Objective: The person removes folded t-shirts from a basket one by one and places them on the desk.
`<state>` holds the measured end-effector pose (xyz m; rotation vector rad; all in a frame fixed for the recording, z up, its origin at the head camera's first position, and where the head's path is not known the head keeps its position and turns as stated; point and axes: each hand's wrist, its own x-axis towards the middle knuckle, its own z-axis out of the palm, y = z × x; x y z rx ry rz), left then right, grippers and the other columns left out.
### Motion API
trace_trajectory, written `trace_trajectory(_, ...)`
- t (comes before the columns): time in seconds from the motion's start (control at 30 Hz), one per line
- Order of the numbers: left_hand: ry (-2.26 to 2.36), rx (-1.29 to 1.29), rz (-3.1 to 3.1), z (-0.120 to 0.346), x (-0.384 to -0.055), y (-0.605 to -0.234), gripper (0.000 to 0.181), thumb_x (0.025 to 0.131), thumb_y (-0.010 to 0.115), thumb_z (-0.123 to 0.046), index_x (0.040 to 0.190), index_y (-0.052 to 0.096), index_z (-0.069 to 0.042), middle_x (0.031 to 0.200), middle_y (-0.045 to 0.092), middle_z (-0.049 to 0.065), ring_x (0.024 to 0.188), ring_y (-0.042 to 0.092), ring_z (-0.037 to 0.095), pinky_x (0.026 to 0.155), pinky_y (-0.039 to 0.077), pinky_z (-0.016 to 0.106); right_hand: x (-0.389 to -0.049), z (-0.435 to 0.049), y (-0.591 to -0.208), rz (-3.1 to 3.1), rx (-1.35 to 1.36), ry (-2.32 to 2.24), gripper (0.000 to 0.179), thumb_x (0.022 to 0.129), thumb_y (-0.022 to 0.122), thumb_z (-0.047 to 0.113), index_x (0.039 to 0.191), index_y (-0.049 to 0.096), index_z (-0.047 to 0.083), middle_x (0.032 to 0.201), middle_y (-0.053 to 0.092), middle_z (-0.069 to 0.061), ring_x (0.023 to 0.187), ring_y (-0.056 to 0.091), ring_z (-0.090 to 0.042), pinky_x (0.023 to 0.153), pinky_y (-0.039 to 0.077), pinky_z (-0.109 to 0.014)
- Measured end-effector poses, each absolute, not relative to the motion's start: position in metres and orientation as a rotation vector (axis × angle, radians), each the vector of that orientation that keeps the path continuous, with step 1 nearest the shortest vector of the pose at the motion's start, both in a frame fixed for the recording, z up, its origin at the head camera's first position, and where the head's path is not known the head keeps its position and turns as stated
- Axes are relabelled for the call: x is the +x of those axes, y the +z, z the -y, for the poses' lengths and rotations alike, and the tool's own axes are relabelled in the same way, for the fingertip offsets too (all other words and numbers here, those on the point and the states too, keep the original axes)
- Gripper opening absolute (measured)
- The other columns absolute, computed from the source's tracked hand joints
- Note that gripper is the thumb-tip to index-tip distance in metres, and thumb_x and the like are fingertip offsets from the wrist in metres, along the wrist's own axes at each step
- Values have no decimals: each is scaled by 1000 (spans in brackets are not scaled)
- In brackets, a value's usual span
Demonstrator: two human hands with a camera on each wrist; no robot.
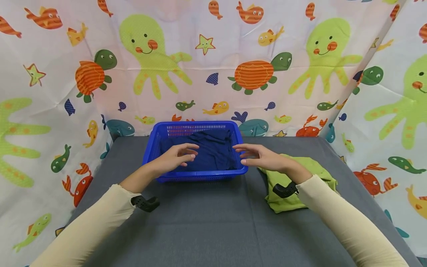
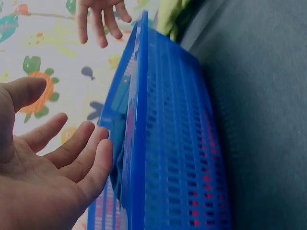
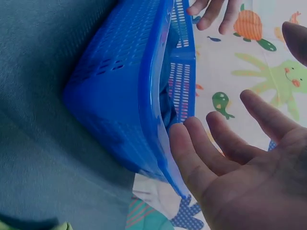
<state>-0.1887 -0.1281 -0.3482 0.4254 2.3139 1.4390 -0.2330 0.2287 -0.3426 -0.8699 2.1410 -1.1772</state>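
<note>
A blue plastic basket (image 1: 200, 173) with slotted walls stands at the back middle of the table. Inside it lies a crumpled navy cloth (image 1: 210, 148). My left hand (image 1: 175, 157) hovers over the basket's left front part, its fingers loosely bent and holding nothing. Opposite it, my right hand (image 1: 263, 157) is held at the basket's right rim with relaxed, spread fingers and an empty palm. The wrist views show the left fingers (image 2: 84, 148) and right fingers (image 3: 216, 148) close by the rim.
A lime green cloth (image 1: 300, 167) lies crumpled to the right of the basket, partly under my right forearm. The grey tablecloth (image 1: 207, 230) covers the table. Printed sea-animal curtains (image 1: 207, 100) stand behind and at both sides.
</note>
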Motion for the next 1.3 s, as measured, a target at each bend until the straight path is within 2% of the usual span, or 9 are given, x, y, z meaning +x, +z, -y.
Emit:
trace_trajectory(0.27, 1431, 197, -2381, 155, -196, -355, 52, 108, 49, -29, 156, 37, -14, 160, 37, 21, 146, 39, 39, 115, 40, 56, -248, -201, -345, -2173, -774, -1272, 56, 104, 56, 27, 155, 39, 13, 161, 37, -18, 147, 38, -42, 116, 38, -57)
trace_trajectory(0.47, 1446, 13, -2364, 165, -201, -354, 57, 108, 48, -29, 159, 30, -14, 166, 24, 22, 152, 29, 41, 122, 27, 60, -256, -180, -350, -2159, -640, -1306, 58, 105, 54, 32, 158, 34, 18, 162, 33, -16, 147, 40, -35, 119, 36, -55)
trace_trajectory(0.57, 1454, -55, -2339, 167, -204, -352, 62, 107, 47, -31, 162, 23, -14, 168, 14, 24, 156, 18, 42, 123, 22, 61, -260, -171, -352, -2142, -552, -1308, 61, 105, 54, 35, 159, 30, 21, 166, 26, -16, 151, 32, -35, 122, 30, -56)
trace_trajectory(0.73, 1438, -178, -2285, 171, -209, -353, 72, 107, 46, -36, 164, 7, -15, 170, 0, 22, 157, 5, 43, 122, 21, 65, -266, -156, -354, -2111, -387, -1313, 69, 105, 54, 38, 162, 18, 25, 170, 8, -19, 158, 12, -37, 126, 17, -58)
trace_trajectory(0.87, 1366, -267, -2273, 172, -212, -355, 82, 106, 47, -40, 164, -5, -16, 171, -7, 18, 156, 3, 46, 118, 21, 71, -270, -142, -360, -2117, -295, -1300, 78, 104, 55, 40, 164, 9, 24, 172, -3, -13, 159, 2, -36, 126, 11, -61)
trace_trajectory(1.0, 1314, -318, -2258, 171, -218, -360, 86, 105, 48, -41, 163, -10, -16, 171, -11, 18, 156, 3, 45, 118, 24, 70, -271, -129, -364, -2165, -222, -1264, 86, 102, 57, 40, 164, 1, 20, 172, -6, -10, 159, 0, -35, 126, 9, -61)
trace_trajectory(1.2, 1342, -371, -2199, 170, -229, -372, 84, 105, 47, -38, 163, -11, -16, 171, -8, 18, 156, 6, 45, 119, 27, 67, -274, -120, -374, -2173, -108, -1222, 95, 102, 57, 40, 163, -12, 17, 172, -10, -11, 159, -2, -34, 127, 11, -58)
trace_trajectory(1.3, 1420, -384, -2150, 171, -232, -373, 84, 106, 47, -37, 163, -12, -19, 171, -5, 19, 155, 8, 47, 120, 26, 66, -279, -121, -379, -2151, -60, -1248, 97, 101, 58, 40, 162, -14, 18, 172, -10, -11, 159, 2, -34, 127, 14, -58)
